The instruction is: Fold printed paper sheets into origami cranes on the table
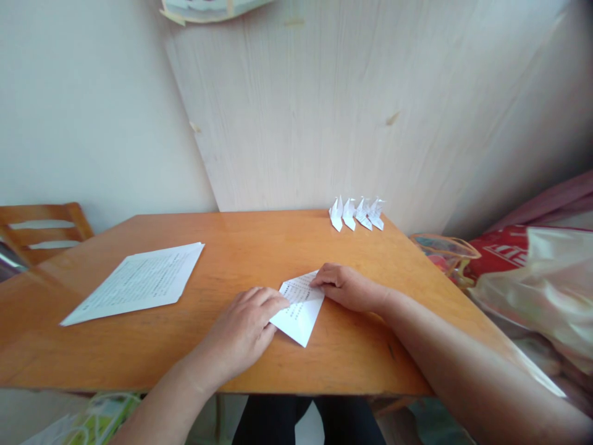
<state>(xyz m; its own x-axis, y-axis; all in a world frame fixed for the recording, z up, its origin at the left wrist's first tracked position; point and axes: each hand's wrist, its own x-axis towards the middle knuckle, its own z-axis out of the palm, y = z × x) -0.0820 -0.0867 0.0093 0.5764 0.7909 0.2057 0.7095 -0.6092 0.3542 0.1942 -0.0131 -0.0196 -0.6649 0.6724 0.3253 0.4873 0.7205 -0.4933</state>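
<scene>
A small folded sheet of printed white paper (300,308) lies on the orange wooden table (231,247) near its front edge. My left hand (245,327) rests palm down on the paper's left side, its fingers flat and together, pressing it to the table. My right hand (345,287) presses the paper's upper right corner with curled fingertips. Neither hand lifts the paper.
A stack of printed sheets (136,281) lies at the table's left. Several small folded paper cranes (356,213) stand in a row at the back edge by a pale wooden board (347,105). A wooden chair (39,232) is at left, plastic bags (532,272) at right.
</scene>
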